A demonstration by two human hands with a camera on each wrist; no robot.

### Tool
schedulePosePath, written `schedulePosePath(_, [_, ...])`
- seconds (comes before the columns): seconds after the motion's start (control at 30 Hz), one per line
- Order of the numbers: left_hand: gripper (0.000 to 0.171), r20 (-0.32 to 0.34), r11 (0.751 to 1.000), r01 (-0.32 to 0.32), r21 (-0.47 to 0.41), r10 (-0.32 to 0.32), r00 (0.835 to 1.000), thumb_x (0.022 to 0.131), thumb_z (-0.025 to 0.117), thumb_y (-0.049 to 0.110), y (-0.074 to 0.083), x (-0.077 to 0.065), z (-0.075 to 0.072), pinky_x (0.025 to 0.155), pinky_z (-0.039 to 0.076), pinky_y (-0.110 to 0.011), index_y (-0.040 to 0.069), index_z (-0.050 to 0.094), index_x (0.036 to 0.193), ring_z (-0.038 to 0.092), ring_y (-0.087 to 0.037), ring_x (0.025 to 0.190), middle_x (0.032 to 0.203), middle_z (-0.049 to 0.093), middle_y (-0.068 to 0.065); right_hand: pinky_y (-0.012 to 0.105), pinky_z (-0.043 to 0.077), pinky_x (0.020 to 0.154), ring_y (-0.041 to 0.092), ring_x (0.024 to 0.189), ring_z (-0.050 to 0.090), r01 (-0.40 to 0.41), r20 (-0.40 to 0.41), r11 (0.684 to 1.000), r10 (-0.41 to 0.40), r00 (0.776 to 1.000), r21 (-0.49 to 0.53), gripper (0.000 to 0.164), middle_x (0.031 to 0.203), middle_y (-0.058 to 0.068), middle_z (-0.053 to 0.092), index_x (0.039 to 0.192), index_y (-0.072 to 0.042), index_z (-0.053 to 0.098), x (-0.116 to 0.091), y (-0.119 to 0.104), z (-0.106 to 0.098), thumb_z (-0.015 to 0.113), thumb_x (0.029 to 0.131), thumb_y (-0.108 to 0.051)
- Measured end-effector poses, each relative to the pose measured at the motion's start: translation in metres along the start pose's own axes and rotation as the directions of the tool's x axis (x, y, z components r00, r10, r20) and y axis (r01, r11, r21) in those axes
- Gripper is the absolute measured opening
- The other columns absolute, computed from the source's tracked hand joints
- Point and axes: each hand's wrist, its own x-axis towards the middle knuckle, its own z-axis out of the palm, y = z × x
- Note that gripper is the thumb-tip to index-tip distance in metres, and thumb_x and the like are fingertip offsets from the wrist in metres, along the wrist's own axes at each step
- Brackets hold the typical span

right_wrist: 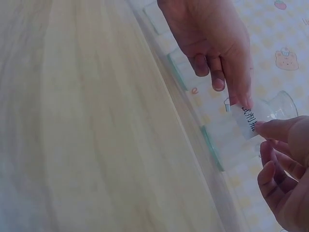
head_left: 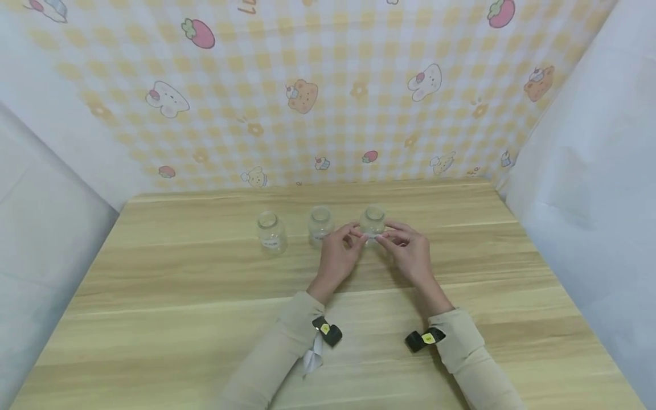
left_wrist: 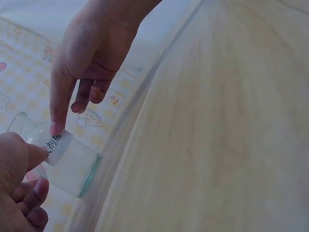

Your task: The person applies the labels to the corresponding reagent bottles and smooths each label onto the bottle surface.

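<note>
A clear glass jar point(head_left: 372, 221), without a lid, stands upright at the right end of a row of three. Across its front lies a white label point(left_wrist: 60, 146) with black handwritten characters. My left hand point(head_left: 338, 254) grips the jar's left side, thumb tip pressing one end of the label. From the other side my right hand point(head_left: 412, 253) holds the jar, its thumb on the label's opposite end. In both wrist views the lower fingers curl loosely beside the glass.
Two similar open jars stand to the left, a middle jar point(head_left: 320, 222) near my left hand and a far-left jar point(head_left: 271, 232), both labelled. The wood-grain table point(head_left: 179, 319) meets a yellow checked cloth point(head_left: 348, 114) behind the jars. A whitish scrap point(head_left: 312, 359) is by my left sleeve.
</note>
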Motion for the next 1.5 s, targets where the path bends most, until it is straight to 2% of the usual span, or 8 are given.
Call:
schedulePosePath(0.17, [0.009,0.010,1.000,0.022,0.004,-0.022,1.000,0.096,0.076,0.014,0.0013,-0.0014,0.0007,0.065,0.049,-0.023,0.006,0.072,0.095,0.060,-0.009,0.071,0.130,0.071,-0.012,0.020,0.052,0.072,0.020,0.082,0.067,-0.038,-0.001,0.999,0.038,0.999,0.003,0.017,0.129,0.008,0.072,0.093,-0.002,0.080,-0.0009,0.0014,-0.0002,0.084,0.089,-0.018])
schedulePosePath(0.4, [0.010,0.018,1.000,0.020,-0.005,-0.019,1.000,0.096,0.076,0.015,0.0028,-0.0011,-0.0001,0.065,0.050,-0.022,0.005,0.072,0.097,0.060,-0.008,0.071,0.129,0.071,-0.013,0.021,0.051,0.073,0.020,0.089,0.068,-0.084,-0.005,0.995,0.084,0.996,0.049,0.022,0.127,0.005,0.073,0.093,-0.003,0.081,0.0000,0.0023,-0.0026,0.085,0.088,-0.025])
schedulePosePath(0.6, [0.012,0.009,1.000,0.024,-0.012,-0.024,1.000,0.096,0.076,0.016,0.0031,0.0001,-0.0007,0.069,0.052,-0.024,0.006,0.070,0.096,0.063,-0.011,0.077,0.128,0.072,-0.011,0.022,0.051,0.074,0.021,0.090,0.067,-0.096,0.006,0.994,0.096,0.995,0.059,0.023,0.128,0.006,0.073,0.093,-0.003,0.081,0.0011,-0.0008,-0.0047,0.086,0.088,-0.025])
schedulePosePath(0.73, [0.013,0.002,0.999,0.032,-0.016,-0.032,0.999,0.096,0.076,0.017,0.0040,0.0009,-0.0014,0.071,0.052,-0.024,0.007,0.068,0.094,0.063,-0.012,0.078,0.126,0.073,-0.010,0.021,0.050,0.071,0.019,0.086,0.065,-0.090,0.014,0.994,0.089,0.996,0.057,0.023,0.128,0.007,0.072,0.093,-0.002,0.081,0.0020,-0.0012,-0.0061,0.085,0.088,-0.024])
schedulePosePath(0.93, [0.013,-0.001,1.000,0.018,-0.010,-0.018,1.000,0.096,0.076,0.016,0.0042,0.0004,-0.0012,0.070,0.053,-0.024,0.006,0.068,0.091,0.065,-0.014,0.078,0.126,0.073,-0.011,0.019,0.045,0.055,0.014,0.069,0.062,-0.079,0.001,0.991,0.080,0.997,0.109,0.020,0.125,0.011,0.073,0.093,-0.001,0.077,0.0022,-0.0008,-0.0063,0.086,0.087,-0.018])
schedulePosePath(1.03, [0.014,-0.003,1.000,0.014,-0.007,-0.014,1.000,0.096,0.076,0.015,0.0030,-0.0005,-0.0008,0.070,0.053,-0.024,0.006,0.067,0.091,0.065,-0.013,0.078,0.125,0.073,-0.012,0.018,0.045,0.054,0.011,0.069,0.063,-0.078,-0.004,0.991,0.079,0.997,0.113,0.020,0.124,0.010,0.074,0.093,-0.001,0.076,0.0017,-0.0002,-0.0059,0.087,0.086,-0.016])
schedulePosePath(1.27, [0.014,0.009,1.000,0.014,-0.014,-0.014,1.000,0.097,0.074,0.013,0.0020,-0.0021,-0.0009,0.071,0.053,-0.023,0.004,0.065,0.091,0.063,-0.014,0.077,0.125,0.072,-0.014,0.019,0.046,0.053,0.011,0.073,0.066,-0.092,-0.006,0.993,0.092,0.996,0.080,0.030,0.119,0.009,0.076,0.111,-0.004,0.073,0.0008,-0.0003,-0.0054,0.086,0.086,-0.016])
schedulePosePath(1.5, [0.012,0.000,0.999,0.028,-0.027,-0.028,1.000,0.096,0.075,0.011,0.0038,-0.0029,-0.0018,0.073,0.055,-0.026,0.005,0.066,0.091,0.066,-0.017,0.082,0.123,0.073,-0.015,0.018,0.053,0.064,0.014,0.079,0.068,-0.095,0.020,0.993,0.094,0.995,0.074,0.048,0.126,0.015,0.071,0.132,-0.002,0.063,-0.0002,-0.0001,-0.0070,0.082,0.088,-0.005])
